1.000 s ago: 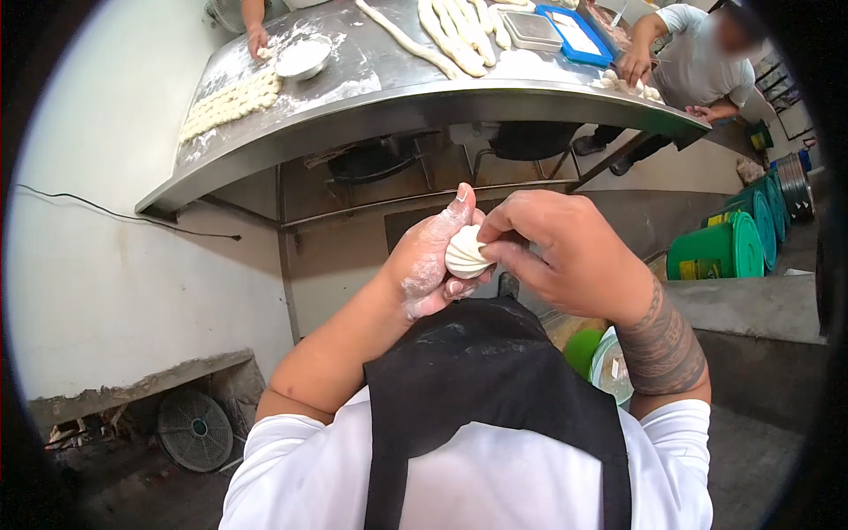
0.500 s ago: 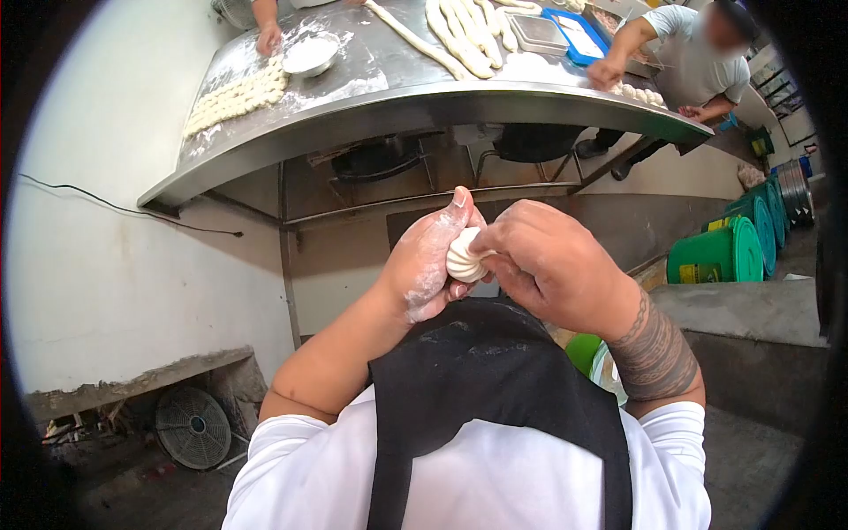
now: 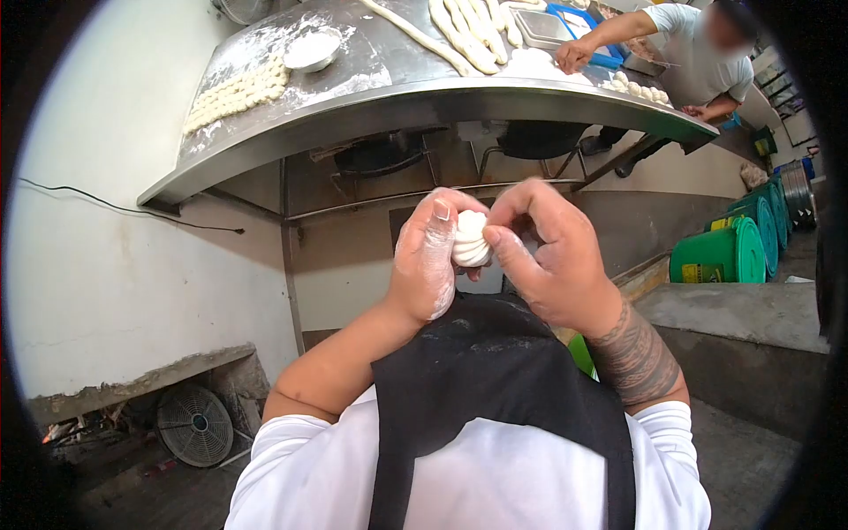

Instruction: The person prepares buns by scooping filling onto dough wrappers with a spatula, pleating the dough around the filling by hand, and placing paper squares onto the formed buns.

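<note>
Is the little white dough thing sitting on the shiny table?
No, the pleated dough piece is held up between the left hand and the right hand, apart from the steel table.

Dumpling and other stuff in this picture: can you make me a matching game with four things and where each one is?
Things:
1. pleated dumpling
2. small metal bowl
3. green bucket
4. round fan

Places:
A. on the floor, low on the left by the wall
B. pinched between the left hand and the right hand
C. at the right, beside the concrete ledge
D. on the floury steel table, near its left end

Pairs: 1-B, 2-D, 3-C, 4-A
</note>
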`<state>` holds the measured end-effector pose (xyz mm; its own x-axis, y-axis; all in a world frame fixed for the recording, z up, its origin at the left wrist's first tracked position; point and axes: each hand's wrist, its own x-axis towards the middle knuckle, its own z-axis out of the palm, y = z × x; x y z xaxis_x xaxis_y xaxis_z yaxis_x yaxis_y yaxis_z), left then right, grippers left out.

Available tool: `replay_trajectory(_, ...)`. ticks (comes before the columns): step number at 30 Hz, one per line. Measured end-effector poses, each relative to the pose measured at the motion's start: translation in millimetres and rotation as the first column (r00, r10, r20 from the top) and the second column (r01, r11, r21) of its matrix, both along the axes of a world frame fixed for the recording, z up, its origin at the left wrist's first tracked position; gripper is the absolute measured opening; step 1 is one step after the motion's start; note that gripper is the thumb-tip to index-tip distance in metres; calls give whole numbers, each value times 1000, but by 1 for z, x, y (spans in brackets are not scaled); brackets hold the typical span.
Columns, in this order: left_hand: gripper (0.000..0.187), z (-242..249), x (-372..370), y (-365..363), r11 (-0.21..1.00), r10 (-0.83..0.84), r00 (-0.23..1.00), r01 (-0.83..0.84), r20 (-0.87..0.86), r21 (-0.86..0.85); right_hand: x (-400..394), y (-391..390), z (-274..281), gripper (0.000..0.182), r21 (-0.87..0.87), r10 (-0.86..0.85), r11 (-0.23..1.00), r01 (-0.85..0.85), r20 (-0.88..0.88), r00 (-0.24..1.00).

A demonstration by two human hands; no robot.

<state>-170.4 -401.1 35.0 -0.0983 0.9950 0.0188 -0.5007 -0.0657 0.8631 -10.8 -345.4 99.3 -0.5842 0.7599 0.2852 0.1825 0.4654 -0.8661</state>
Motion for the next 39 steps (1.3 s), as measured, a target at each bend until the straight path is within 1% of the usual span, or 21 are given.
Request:
replay_trajectory(2,56,5,4,0,999,-6,996,9,85,-41,-8,-5,-1,17,-79,-56,996,48,-92,994)
replay_trajectory(3,62,0,2,3,997,-62,985,67,163,-27,-10,-2,-3,18,22,-26,999,27,-78,997)
replay_trajectory(5,57,0,5,8,974,-40,970,92,241,-207,-14,2,-9,19,217,33,976,-23,-39,999)
replay_trajectory(7,57,7,1,11,930,-39,946,152,322,-334,-10,-3,2,22,143,12,990,-2,-66,998)
replay_trajectory(8,59,6,-6,12,935,-124,933,224,338,-275,-7,-5,6,24,104,1,995,7,-77,997)
replay_trajectory(10,62,2,-16,12,920,-288,889,361,356,-155,6,-1,6,30,164,27,986,-13,-82,996)
replay_trajectory(11,65,3,-17,13,920,-303,894,365,330,-142,10,1,6,33,194,40,981,-23,-86,996)
replay_trajectory(14,64,12,-15,11,914,-240,914,326,326,-241,9,5,7,38,344,168,922,-178,60,984)
replay_trajectory(17,62,11,-12,11,927,-279,920,333,276,-173,4,4,4,32,418,172,887,-195,93,981)
replay_trajectory(20,58,14,-9,8,932,-233,939,290,252,-218,6,6,0,28,483,139,858,-177,114,984)
replay_trajectory(21,57,12,-7,8,953,-195,959,235,204,-190,6,6,-1,27,500,124,850,-165,115,986)
replay_trajectory(23,55,7,-3,7,985,-114,987,127,111,-120,5,3,-2,25,481,85,869,-112,78,993)
replay_trajectory(26,56,4,0,7,999,-27,998,25,-51,-38,6,-3,-5,21,436,25,899,-44,50,998)
replay_trajectory(27,55,3,1,8,1000,-14,998,13,-58,-14,6,-3,-6,20,416,5,909,-23,45,999)
replay_trajectory(30,52,-2,2,7,999,21,996,-17,-92,48,5,-5,-12,18,348,40,937,-29,-22,999)
replay_trajectory(32,51,-5,2,10,995,40,990,-28,-133,94,6,-5,-13,19,364,13,931,-6,-18,1000)
replay_trajectory(36,50,-4,2,11,997,38,989,-27,-146,75,5,-5,-19,21,390,-37,919,56,-57,998)
replay_trajectory(39,51,-2,4,13,996,41,994,-34,-98,78,-2,-12,-11,20,291,-174,939,182,-53,983)
